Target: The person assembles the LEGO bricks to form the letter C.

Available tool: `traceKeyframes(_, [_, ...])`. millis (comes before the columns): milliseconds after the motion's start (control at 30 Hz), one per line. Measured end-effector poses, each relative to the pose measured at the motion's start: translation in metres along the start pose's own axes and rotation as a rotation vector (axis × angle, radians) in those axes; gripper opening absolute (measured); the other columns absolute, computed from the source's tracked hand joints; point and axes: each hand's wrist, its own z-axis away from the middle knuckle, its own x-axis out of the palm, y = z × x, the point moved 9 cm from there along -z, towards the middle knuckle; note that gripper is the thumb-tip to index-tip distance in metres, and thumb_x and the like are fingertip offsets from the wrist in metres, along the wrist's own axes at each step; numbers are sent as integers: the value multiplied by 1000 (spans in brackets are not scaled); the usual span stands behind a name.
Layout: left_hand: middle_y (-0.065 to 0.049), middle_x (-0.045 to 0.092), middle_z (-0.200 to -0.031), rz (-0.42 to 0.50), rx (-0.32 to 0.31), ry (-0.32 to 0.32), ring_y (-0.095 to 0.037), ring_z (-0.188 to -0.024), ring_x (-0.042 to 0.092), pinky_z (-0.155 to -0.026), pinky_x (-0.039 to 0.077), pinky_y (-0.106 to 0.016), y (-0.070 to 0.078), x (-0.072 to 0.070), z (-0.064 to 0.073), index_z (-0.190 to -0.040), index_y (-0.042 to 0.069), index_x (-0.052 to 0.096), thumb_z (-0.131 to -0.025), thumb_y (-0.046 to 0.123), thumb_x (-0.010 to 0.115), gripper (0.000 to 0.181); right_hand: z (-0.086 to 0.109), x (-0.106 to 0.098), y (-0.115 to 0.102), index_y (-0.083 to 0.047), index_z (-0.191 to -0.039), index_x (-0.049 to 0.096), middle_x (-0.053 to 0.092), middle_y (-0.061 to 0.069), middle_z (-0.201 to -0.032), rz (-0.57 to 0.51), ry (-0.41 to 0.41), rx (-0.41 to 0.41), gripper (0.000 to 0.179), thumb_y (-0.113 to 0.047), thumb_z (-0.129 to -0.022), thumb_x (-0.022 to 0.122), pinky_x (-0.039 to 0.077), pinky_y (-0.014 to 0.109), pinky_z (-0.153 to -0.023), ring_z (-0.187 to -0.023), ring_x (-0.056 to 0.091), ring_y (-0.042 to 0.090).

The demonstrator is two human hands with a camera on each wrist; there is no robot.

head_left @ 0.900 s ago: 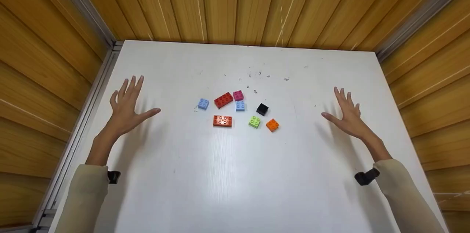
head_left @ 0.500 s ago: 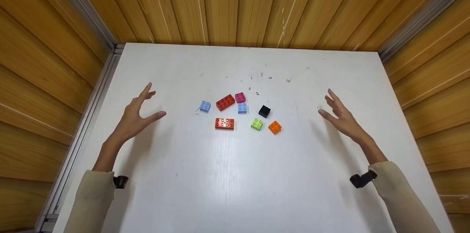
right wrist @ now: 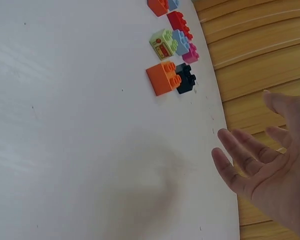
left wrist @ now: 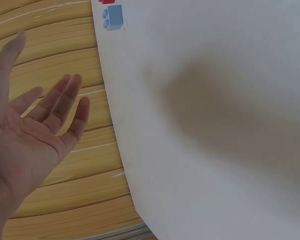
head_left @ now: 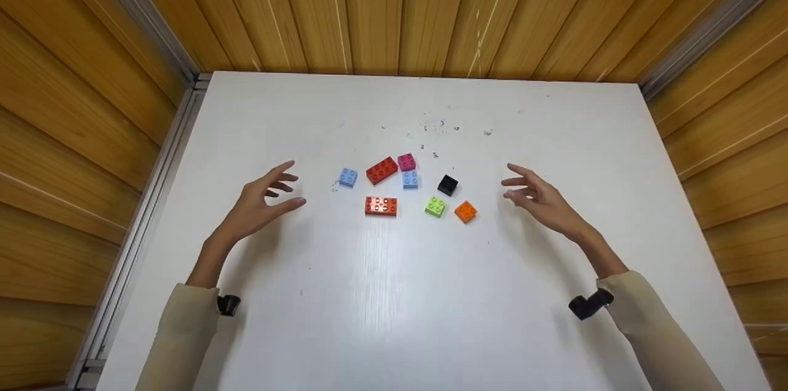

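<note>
My left hand (head_left: 255, 206) hovers over the table's left side, fingers loosely bent and thumb apart, holding nothing. Nearest to it lies a light blue brick (head_left: 348, 177). On the right, my right hand (head_left: 545, 203) is also raised, its fingers relaxed around bare air. An orange brick (head_left: 466, 212) and a black brick (head_left: 448, 185) lie closest to that hand, with a lime green brick (head_left: 434, 207) beside them. Farther left are a red brick (head_left: 381, 170), a magenta brick (head_left: 407, 162), a second light blue brick (head_left: 410, 180) and an orange-red brick (head_left: 381, 205).
The bricks lie on a white table (head_left: 369, 292) with dark scuff marks (head_left: 435, 155) toward the back. Wood-patterned panels (head_left: 369, 9) enclose the back and both sides. A metal frame rail (head_left: 141, 218) runs along the left edge.
Both hands have moved inward toward the bricks, and their spread fingers have bent into a looser curl. The bricks keep their places on the table.
</note>
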Motion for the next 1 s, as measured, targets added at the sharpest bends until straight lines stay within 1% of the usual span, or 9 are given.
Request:
traceKeyframes(100, [-23, 63, -137, 13, 6, -21, -38, -120, 64, -101, 50, -58, -2, 12, 0, -154, 12, 44, -92, 27, 78, 73, -3, 13, -8, -10, -157, 37, 56, 27, -142, -13, -24, -40, 57, -18, -105, 59, 48, 11, -94, -118, 63, 10])
traceKeyframes(267, [-23, 60, -141, 36, -3, -44, -39, -126, 58, -100, 51, -58, -5, 29, -1, -149, 7, 51, -92, 28, 77, 66, -11, 34, -19, -6, -151, 48, 62, 26, -136, 12, -42, -80, 48, -17, -105, 59, 48, 13, -94, -122, 63, 35])
traceKeyframes(367, [-23, 59, -142, 46, 1, -54, -39, -126, 58, -97, 52, -56, -4, 38, -2, -146, 4, 53, -93, 27, 76, 62, -18, 51, -28, -3, -149, 49, 62, 28, -134, -21, -88, -93, 47, -16, -104, 59, 51, 18, -91, -119, 63, 44])
traceKeyframes(433, [-23, 60, -141, 53, 8, -67, -39, -125, 59, -96, 52, -55, -2, 44, -4, -146, 3, 53, -94, 27, 76, 61, -23, 65, -35, -1, -148, 50, 62, 29, -133, -47, -125, -101, 47, -16, -104, 59, 54, 23, -88, -116, 64, 46])
traceKeyframes(533, [-22, 60, -141, 67, 12, -94, -38, -124, 60, -97, 52, -54, 0, 55, -9, -146, 3, 53, -95, 27, 74, 60, -31, 86, -46, 0, -147, 50, 63, 28, -131, -66, -166, -116, 46, -17, -105, 58, 59, 33, -83, -108, 67, 43])
traceKeyframes(633, [-22, 60, -141, 78, 15, -125, -38, -125, 60, -100, 51, -56, 2, 67, -13, -146, 3, 53, -97, 26, 72, 57, -42, 108, -54, 1, -146, 51, 64, 27, -129, -80, -179, -135, 45, -17, -105, 57, 61, 37, -77, -101, 69, 39])
traceKeyframes(767, [-22, 59, -142, 86, 41, -179, -39, -126, 59, -102, 50, -57, 7, 87, -20, -145, 2, 53, -98, 23, 69, 54, -53, 137, -59, 4, -146, 49, 64, 30, -127, -142, -184, -136, 45, -16, -106, 56, 61, 38, -76, -98, 69, 44])
traceKeyframes(867, [-23, 58, -143, 97, 62, -204, -40, -126, 59, -101, 50, -58, 11, 99, -24, -145, 0, 53, -98, 20, 69, 53, -59, 157, -61, 5, -146, 48, 63, 31, -127, -192, -188, -123, 46, -15, -105, 57, 62, 48, -80, -100, 68, 49])
traceKeyframes(1000, [-21, 59, -143, 101, 66, -226, -39, -126, 59, -102, 50, -57, 13, 111, -28, -144, 0, 53, -97, 19, 70, 53, -65, 173, -65, 7, -145, 48, 64, 32, -124, -189, -145, -122, 47, -10, -103, 59, 60, 57, -81, -99, 68, 50])
